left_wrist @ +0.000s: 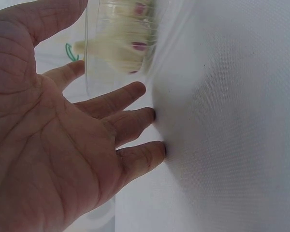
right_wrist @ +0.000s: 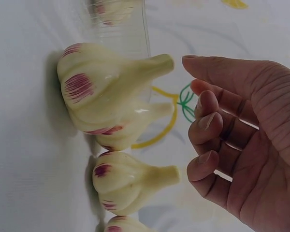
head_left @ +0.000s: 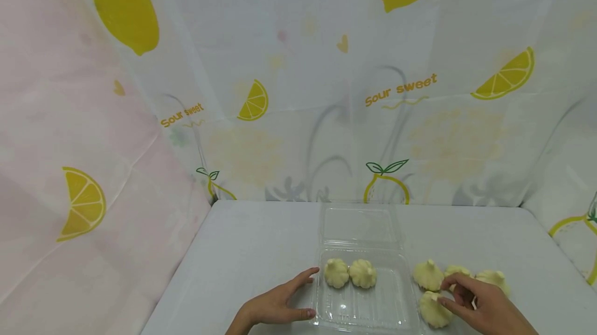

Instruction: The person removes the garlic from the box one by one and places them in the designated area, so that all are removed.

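A clear plastic clamshell box point(head_left: 389, 306) lies unfolded, with two cream garlic bulbs point(head_left: 336, 274) side by side at the back left of its base. My left hand point(head_left: 279, 301) is spread at the box's left edge, thumb and forefinger at the wall; in the left wrist view its lower fingertips point(left_wrist: 157, 147) rest on the white cloth. To the right of the box, several more garlic bulbs point(head_left: 428, 275) with purple streaks are grouped. My right hand point(head_left: 487, 306), fingers loosely bent and holding nothing, hovers just short of the stem of the nearest bulb point(right_wrist: 94, 87).
The transparent lid point(head_left: 359, 224) lies flat behind the base. A white cloth covers the table point(head_left: 252, 241). Hanging fabric with lemon prints point(head_left: 298, 117) walls off the back and both sides.
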A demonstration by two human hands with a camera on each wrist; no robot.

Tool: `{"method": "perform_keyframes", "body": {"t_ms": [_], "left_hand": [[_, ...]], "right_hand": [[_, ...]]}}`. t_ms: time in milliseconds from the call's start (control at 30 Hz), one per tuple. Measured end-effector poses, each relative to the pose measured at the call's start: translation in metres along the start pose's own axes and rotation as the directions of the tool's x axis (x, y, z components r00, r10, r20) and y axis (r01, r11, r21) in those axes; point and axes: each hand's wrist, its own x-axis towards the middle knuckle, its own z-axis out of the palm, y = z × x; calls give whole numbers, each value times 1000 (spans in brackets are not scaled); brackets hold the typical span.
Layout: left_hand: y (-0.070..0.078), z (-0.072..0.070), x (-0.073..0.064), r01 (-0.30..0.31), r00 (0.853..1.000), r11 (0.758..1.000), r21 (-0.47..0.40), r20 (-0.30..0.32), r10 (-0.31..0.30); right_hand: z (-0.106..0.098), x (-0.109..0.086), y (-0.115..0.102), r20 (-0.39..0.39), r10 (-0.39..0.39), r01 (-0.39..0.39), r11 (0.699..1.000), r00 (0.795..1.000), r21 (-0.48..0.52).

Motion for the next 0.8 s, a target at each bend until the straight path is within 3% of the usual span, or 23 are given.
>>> {"method": "perform_keyframes", "body": {"t_ms": [367, 800], "left_hand": [[0, 0, 1, 2, 1000, 1000, 4, 2, -2], [0, 0, 0, -12, 1000, 1000, -4, 3, 12]], "right_hand": [[-3, 9, -9, -61, -29, 29, 1000, 998, -8], [3, 24, -19, -129, -125, 127, 992, 984, 3]]}}
